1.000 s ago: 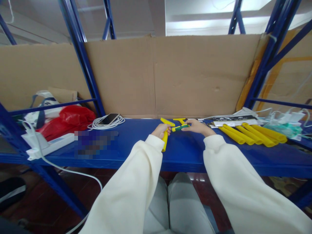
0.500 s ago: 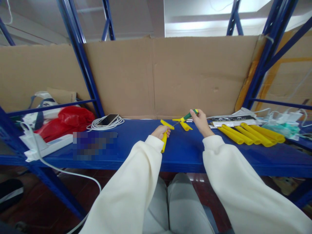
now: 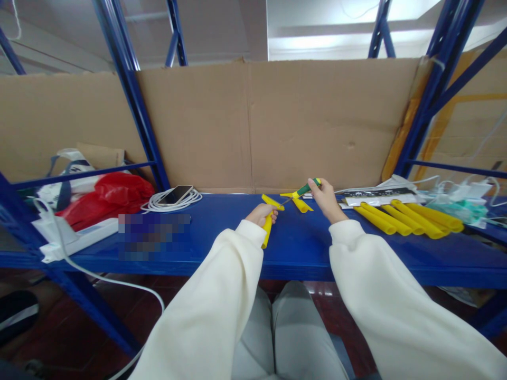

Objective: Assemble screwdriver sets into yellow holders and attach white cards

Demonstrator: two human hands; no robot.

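Note:
My left hand (image 3: 260, 214) is closed around a yellow plastic piece (image 3: 267, 235) with a tubular lower part and a narrow, slanted upper part. In my right hand (image 3: 326, 199) is a screwdriver (image 3: 303, 190) with a green and yellow handle, pinched near the handle's end. Its thin metal shaft points down and left, and the tip is at the upper part of the held piece. Whether a screw sits there is too small to tell. Behind the shaft, a second yellow plastic piece (image 3: 302, 206) with flared ends lies on the blue shelf (image 3: 225, 232).
Several yellow tubes (image 3: 376, 219) lie side by side at the right, before a black-and-white packet (image 3: 380, 195). A phone (image 3: 177, 194) rests on a coiled white cable (image 3: 194, 198) at the left, near a power strip (image 3: 91, 235) and red bag (image 3: 119, 192). Cardboard (image 3: 253, 126) stands behind.
The right hand and screwdriver have shifted only very slightly downward. The left hand keeps its grip on the yellow piece at almost the same spot.

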